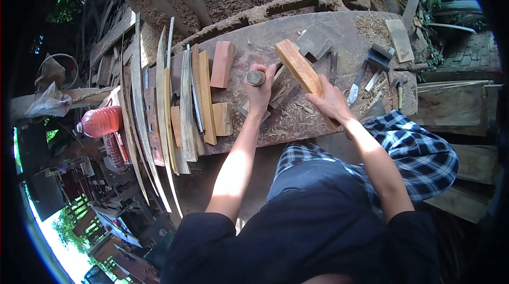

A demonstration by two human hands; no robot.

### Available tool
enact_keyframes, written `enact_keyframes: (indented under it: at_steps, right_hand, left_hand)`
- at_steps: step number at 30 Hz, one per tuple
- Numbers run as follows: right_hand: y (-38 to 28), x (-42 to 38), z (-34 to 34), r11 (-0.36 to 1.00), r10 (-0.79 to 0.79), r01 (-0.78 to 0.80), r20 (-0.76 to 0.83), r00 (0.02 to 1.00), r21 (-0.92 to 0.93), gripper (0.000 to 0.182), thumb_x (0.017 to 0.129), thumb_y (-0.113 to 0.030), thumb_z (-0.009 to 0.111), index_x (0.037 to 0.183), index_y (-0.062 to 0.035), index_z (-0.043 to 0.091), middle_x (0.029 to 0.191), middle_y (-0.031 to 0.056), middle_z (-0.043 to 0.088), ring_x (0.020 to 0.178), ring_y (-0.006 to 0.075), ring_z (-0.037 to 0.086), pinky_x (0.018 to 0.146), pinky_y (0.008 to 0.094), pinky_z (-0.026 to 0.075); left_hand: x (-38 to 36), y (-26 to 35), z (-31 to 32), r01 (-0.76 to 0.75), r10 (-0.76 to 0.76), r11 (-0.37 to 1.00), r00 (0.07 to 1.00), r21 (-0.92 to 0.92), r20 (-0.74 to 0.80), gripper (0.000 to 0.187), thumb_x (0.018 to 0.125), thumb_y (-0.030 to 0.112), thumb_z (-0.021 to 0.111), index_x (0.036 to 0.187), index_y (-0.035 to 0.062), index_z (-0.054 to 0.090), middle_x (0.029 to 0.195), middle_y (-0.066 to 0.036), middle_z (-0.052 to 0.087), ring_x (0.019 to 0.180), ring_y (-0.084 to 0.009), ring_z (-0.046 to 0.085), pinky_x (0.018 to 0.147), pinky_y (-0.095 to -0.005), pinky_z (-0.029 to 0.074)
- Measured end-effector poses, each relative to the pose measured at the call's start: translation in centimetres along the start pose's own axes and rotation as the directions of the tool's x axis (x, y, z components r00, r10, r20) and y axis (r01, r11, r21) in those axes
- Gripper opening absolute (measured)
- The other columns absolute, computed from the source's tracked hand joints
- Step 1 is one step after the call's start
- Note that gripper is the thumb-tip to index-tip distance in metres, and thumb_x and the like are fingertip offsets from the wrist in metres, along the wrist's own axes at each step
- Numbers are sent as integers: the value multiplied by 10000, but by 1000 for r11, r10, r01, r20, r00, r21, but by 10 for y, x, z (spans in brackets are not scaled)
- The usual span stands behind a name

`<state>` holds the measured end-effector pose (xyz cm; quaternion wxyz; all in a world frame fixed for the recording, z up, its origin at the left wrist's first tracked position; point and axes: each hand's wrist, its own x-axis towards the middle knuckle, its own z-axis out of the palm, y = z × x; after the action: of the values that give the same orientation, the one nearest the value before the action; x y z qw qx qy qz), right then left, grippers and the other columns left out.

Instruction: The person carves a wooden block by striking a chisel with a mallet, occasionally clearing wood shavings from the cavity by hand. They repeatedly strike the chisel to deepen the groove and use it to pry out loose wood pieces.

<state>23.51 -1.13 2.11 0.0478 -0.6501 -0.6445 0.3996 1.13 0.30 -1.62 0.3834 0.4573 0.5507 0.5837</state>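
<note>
Over the middle of the workbench (233, 45), my left hand (259, 85) is wrapped round an upright tool handle (256, 78), whose round end faces up. The tool's lower part is hidden beneath the hand. To its right, my right hand (331, 101) grips a thick, orange-brown wooden block (298, 67), which slants up and to the left above the bench. Under and between the hands lie small wood pieces (283, 92) and scattered shavings (302, 112).
Long thin strips (139, 88), a reddish block (222, 64) and a pale block (222, 118) lie on the left. A red bottle (99, 121) is farther left. Toward the right are a dark-headed hammer (379, 57) and a flat board (399, 40).
</note>
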Motion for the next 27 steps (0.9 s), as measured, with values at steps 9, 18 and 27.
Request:
enact_keyframes:
  at_steps: [9, 18, 27]
  right_hand:
    - [-122, -44, -56, 766, -587, 610, -168, 792, 203, 735, 770, -378, 731, 1375, -109, 414, 976, 276, 700, 920, 481, 692, 812, 538, 563]
    - [-74, -16, -27, 965, -182, 180, -7, 983, 191, 653, 856, -465, 704, 1329, -86, 462, 1065, 270, 708, 1000, 447, 700, 883, 521, 532]
    - [14, 5, 8, 989, -1, 7, 42, 999, -150, 603, 837, -426, 682, 1259, -71, 439, 994, 285, 717, 941, 455, 710, 821, 535, 555]
  left_hand:
    - [-5, -68, -16, 167, -225, 837, 973, -521, -49, 328, 927, 133, 736, 1193, 4, 592, 1068, -55, 644, 1007, -174, 608, 889, -350, 496]
    - [3, -3, -2, 143, -151, 969, 988, -203, -21, 128, 942, 60, 702, 855, 52, 609, 804, 50, 594, 732, -52, 523, 682, -264, 469]
    - [-26, -21, -12, 224, -285, 894, 953, -388, -106, 189, 961, 127, 735, 892, 85, 564, 852, -14, 602, 815, -116, 618, 836, -281, 524]
